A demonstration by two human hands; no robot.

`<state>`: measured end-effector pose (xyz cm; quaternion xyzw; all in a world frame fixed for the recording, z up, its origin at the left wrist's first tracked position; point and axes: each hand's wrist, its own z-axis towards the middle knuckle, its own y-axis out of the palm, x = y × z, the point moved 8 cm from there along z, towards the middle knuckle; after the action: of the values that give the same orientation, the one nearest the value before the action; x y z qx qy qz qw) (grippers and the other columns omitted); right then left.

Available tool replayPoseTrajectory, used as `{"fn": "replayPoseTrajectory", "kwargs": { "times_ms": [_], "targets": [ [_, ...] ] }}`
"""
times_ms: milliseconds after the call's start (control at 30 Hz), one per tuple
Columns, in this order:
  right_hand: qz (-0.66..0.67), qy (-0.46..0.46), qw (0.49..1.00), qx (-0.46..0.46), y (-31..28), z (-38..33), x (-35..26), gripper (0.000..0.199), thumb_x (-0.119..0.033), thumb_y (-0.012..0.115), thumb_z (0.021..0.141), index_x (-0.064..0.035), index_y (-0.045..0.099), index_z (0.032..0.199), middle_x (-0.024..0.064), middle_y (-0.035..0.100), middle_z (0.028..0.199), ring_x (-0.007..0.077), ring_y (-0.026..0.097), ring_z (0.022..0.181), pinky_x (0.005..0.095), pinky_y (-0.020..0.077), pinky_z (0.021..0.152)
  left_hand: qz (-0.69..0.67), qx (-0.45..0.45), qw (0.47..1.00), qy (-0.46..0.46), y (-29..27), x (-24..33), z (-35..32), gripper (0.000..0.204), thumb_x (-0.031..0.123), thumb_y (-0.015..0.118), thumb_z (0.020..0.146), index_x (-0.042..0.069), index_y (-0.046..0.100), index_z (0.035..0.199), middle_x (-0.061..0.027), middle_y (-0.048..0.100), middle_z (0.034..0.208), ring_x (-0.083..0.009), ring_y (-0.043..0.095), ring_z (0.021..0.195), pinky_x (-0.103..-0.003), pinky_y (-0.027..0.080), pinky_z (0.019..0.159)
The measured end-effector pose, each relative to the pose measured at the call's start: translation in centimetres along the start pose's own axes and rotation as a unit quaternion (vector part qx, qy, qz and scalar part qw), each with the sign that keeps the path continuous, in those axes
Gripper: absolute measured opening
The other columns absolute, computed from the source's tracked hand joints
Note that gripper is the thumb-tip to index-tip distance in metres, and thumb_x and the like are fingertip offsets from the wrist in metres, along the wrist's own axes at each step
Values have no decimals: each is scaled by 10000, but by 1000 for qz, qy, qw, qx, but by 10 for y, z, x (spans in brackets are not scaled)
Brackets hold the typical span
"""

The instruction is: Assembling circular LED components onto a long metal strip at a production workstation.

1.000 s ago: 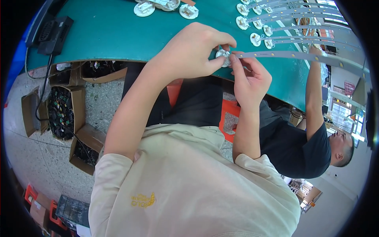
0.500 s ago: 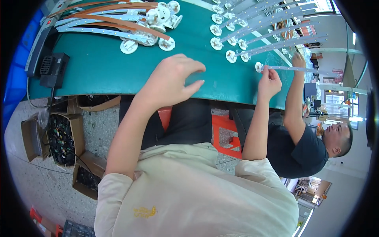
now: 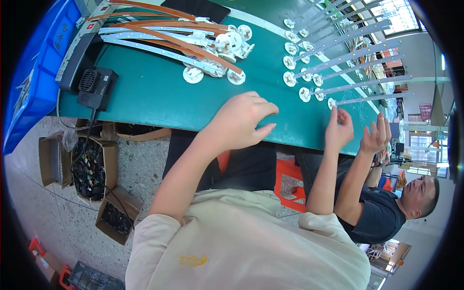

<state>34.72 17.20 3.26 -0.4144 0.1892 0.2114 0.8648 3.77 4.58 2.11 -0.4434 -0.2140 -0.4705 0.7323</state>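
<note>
Your left hand (image 3: pixel 239 121) hangs over the near edge of the counter (image 3: pixel 159 99), its fingers (image 3: pixel 267 109) curved and the thumb set well apart from them, with nothing between. Your right hand (image 3: pixel 340 131) is lifted at the near side of the nearest strip (image 3: pixel 372 99). Its fingers are loosely bent and parted, with nothing seen in them; you have one tip just below the strip's white disc (image 3: pixel 331 103), and I cannot tell whether it touches.

That strip is on the counter to your right, its disc toward you and its pale length running off to the right. Beyond it lies a row of other strips (image 3: pixel 360 85), set roughly side by side, with white discs (image 3: pixel 290 79) at their near-left ends.

Ahead of your left hand and farther to the left is a bundle of orange strips (image 3: pixel 193 47) and pale strips (image 3: pixel 145 47), their discs heaped together at the right end (image 3: pixel 227 43). A black box (image 3: pixel 104 92) with a vented side sits near the counter's left end, with a cable (image 3: pixel 91 116) coming off it toward you. A blue bin (image 3: pixel 46 77) is farther left.

Just right of your right hand, a co-worker's hand (image 3: pixel 374 137) is raised with its fingers up. Below the counter, a red stool (image 3: pixel 282 183) shows beside your legs, and filled cartons (image 3: pixel 111 169) are on the speckled floor (image 3: pixel 145 164) to your left.
</note>
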Motion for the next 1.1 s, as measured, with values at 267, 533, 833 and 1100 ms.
{"fn": "replayPoseTrajectory", "kwargs": {
  "times_ms": [267, 533, 833, 1100],
  "targets": [
    [185, -134, 967, -115, 16, -51, -139, 66, -48, 749, 881, -7, 710, 914, 15, 703, 833, 54, 627, 710, 183, 453, 574, 3, -12, 1000, 2, 0, 4, 2, 257, 138, 778, 761, 35, 707, 985, -122, 713, 896, -302, 660, 875, -401, 543, 782],
    [117, -394, 855, -315, 76, -65, -316, 204, -138, 820, 738, -39, 732, 892, 99, 663, 746, 239, 653, 636, 355, 520, 602, -15, -11, 999, -28, 1, -6, -4, 331, 156, 753, 755, 2, 672, 1036, -201, 678, 990, -405, 637, 976, -483, 529, 842],
    [0, -418, 855, -307, 99, -69, -312, 81, -87, 720, 805, -21, 725, 852, 149, 640, 797, 352, 657, 754, 457, 536, 692, -26, -34, 999, -17, 3, 1, 0, 388, 132, 742, 767, 60, 672, 1141, -154, 703, 1028, -380, 643, 1018, -465, 522, 880],
    [132, -339, 891, -270, 66, -50, -274, 62, -33, 691, 855, 11, 695, 900, 150, 665, 776, 291, 672, 680, 362, 522, 605, -29, 217, 966, 135, -25, 26, -10, 97, 39, 758, 704, 61, 689, 769, -78, 643, 694, -265, 635, 664, -387, 511, 617]
  ]
}}
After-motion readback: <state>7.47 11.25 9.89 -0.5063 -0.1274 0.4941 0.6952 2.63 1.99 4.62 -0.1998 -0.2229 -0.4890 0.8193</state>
